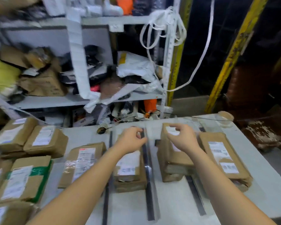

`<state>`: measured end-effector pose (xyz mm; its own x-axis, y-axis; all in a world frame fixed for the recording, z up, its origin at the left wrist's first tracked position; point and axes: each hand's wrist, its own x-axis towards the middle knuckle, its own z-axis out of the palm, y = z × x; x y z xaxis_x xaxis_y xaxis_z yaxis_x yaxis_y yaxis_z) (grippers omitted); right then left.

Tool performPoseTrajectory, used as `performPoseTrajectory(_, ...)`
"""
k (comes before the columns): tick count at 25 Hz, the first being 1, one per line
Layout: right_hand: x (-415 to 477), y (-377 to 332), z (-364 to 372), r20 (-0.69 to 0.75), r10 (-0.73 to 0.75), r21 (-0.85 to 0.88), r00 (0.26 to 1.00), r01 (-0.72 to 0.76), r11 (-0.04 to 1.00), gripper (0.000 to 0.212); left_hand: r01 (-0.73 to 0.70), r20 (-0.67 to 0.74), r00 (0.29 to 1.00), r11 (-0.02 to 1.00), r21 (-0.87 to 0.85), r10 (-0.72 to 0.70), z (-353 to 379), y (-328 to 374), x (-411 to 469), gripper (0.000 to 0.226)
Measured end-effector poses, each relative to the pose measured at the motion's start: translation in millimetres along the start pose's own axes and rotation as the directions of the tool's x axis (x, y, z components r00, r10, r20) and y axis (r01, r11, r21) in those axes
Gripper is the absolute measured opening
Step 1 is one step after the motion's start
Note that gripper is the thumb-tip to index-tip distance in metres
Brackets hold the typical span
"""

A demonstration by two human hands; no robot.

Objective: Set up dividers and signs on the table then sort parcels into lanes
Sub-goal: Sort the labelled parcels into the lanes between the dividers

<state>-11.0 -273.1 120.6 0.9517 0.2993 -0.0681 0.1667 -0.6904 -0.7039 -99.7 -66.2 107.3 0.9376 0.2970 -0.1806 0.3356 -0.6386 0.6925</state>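
On the white table (177, 207) lie three dark divider strips: left (106, 195), middle (149, 194) and right (196, 197). Brown parcels sit in the lanes between them: one stack (128, 171) left of the middle strip, a taller stack (172, 161) right of it, and a long parcel (222, 159) past the right strip. My left hand (131, 140) and my right hand (182, 138) reach over the far end of the middle strip. Fingers of both curl at the edges of a pale see-through sign (153, 132), which is blurred.
Several more brown parcels (21, 181) crowd the table's left side, and one (81, 163) lies left of the left strip. A tape roll (225, 118) sits at the far right corner. Behind the table stands a white shelf (58, 101) stuffed with bags and boxes.
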Motion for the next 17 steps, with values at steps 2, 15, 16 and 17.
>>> performPoseTrajectory(2, 6, -45, 32, 0.081, -0.103, -0.029, 0.991, 0.105, 0.994, 0.041, 0.041, -0.054, 0.998, 0.997, 0.070, -0.037, -45, -25, -16, 0.060)
performPoseTrajectory(15, -71, -314, 314, 0.453, -0.454, -0.246, 0.767, 0.597, 0.764, 0.051, 0.469, -0.444, 0.841, 0.827, 0.310, -0.311, -303, -305, -181, 0.037)
performPoseTrajectory(16, -85, -335, 345, 0.479, -0.448, -0.243, 0.755, 0.605, 0.758, 0.051, 0.495, -0.476, 0.818, 0.816, 0.298, -0.322, -321, -338, -192, 0.040)
performPoseTrajectory(17, -96, -352, 374, 0.512, -0.436, -0.242, 0.740, 0.611, 0.754, 0.053, 0.518, -0.506, 0.798, 0.802, 0.297, -0.328, -335, -368, -201, 0.041)
